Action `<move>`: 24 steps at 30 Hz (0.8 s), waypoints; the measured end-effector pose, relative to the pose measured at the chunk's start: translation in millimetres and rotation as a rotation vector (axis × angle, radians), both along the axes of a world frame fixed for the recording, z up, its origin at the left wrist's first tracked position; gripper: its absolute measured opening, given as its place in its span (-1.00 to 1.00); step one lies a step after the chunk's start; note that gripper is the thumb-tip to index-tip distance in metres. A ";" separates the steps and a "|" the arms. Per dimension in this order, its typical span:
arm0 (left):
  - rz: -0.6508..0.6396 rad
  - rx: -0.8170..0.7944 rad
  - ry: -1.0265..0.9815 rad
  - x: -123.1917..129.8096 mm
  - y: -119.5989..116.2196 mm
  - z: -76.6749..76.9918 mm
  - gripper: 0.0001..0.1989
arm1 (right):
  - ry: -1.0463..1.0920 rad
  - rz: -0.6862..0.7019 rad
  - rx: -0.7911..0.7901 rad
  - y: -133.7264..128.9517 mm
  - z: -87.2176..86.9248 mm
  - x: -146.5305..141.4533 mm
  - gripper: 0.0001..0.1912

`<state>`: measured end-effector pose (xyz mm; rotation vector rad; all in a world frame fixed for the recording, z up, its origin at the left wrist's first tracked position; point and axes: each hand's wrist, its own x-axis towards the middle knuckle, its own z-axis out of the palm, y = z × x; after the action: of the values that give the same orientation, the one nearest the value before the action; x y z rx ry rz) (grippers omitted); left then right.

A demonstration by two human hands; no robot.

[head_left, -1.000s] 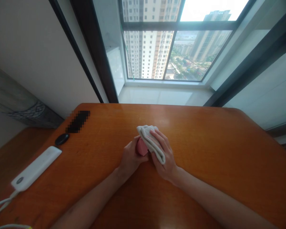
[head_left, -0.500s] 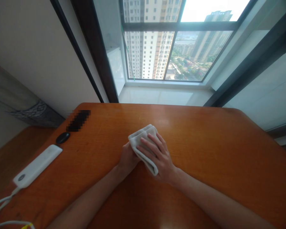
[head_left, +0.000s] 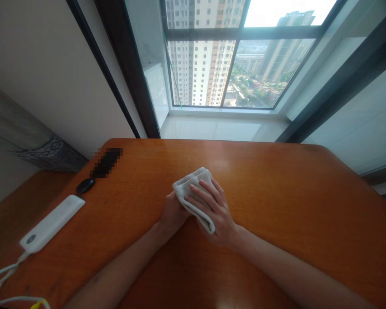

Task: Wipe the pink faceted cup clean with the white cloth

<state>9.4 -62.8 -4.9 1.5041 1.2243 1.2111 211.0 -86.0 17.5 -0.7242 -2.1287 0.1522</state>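
Note:
A folded whitish-grey cloth (head_left: 193, 182) is between my two hands, over the middle of the brown wooden table (head_left: 292, 206). My right hand (head_left: 217, 210) lies on its upper face, fingers spread a little and pointing up and left, with the thumb side out of sight. Under the cloth's left side is my left hand (head_left: 175, 212); its fingers are hidden beneath the cloth, so the hold shows only from the wrist and knuckles. The cloth is tilted, its fold running along the lower right edge.
A white power strip (head_left: 53, 223) with white cables (head_left: 6, 279) lies along the table's left side. Beyond it are a small black oval object (head_left: 85, 186) and a blurred-out dark patch (head_left: 107, 162). A window (head_left: 225, 73) stands behind the far edge.
Hands and cloth stay almost in place; the cloth's lower corner has shifted very slightly up and right. The view has moved a touch.

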 end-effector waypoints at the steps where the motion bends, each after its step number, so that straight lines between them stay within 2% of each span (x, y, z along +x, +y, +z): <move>1: -0.006 0.015 0.054 0.4 -0.1 0.4 -0.67 | 0.060 -0.022 -0.047 0.8 -0.2 -0.3 -0.37; 4: 0.004 0.071 0.230 2.8 -2.0 7.0 -0.46 | 0.379 -0.120 -0.314 9.1 -2.0 -2.7 -0.46; 6: 0.008 0.084 0.249 4.3 -3.0 12.8 -0.37 | 0.570 -0.186 -0.524 16.5 -3.8 -4.8 -0.48; 8: 0.012 0.065 0.216 4.8 -1.9 16.5 -0.40 | 0.675 -0.245 -0.670 22.8 -4.3 -6.5 -0.44; 10: 0.036 0.019 0.138 4.0 2.0 16.7 -0.48 | 0.691 -0.242 -0.716 26.6 -1.7 -7.9 -0.41; 13: 0.104 -0.021 -0.025 1.5 11.5 11.1 -0.59 | 0.602 -0.111 -0.667 28.1 5.3 -9.6 -0.38; 15: 0.149 -0.028 -0.120 -0.3 17.4 5.6 -0.58 | 0.509 -0.050 -0.621 27.1 7.4 -10.0 -0.36; 20: 0.270 -0.137 -0.373 -4.2 25.7 -0.5 -0.47 | 0.297 -0.040 -0.482 19.6 -3.2 -7.9 -0.29; 24: 0.250 -0.255 -0.664 -8.1 29.8 3.1 -0.44 | 0.080 0.081 -0.321 13.8 -4.8 -8.1 -0.27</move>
<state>1.3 -33.0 -1.8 0.6816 1.0656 1.4905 202.9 -72.2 12.7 -0.8002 -2.0800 0.5672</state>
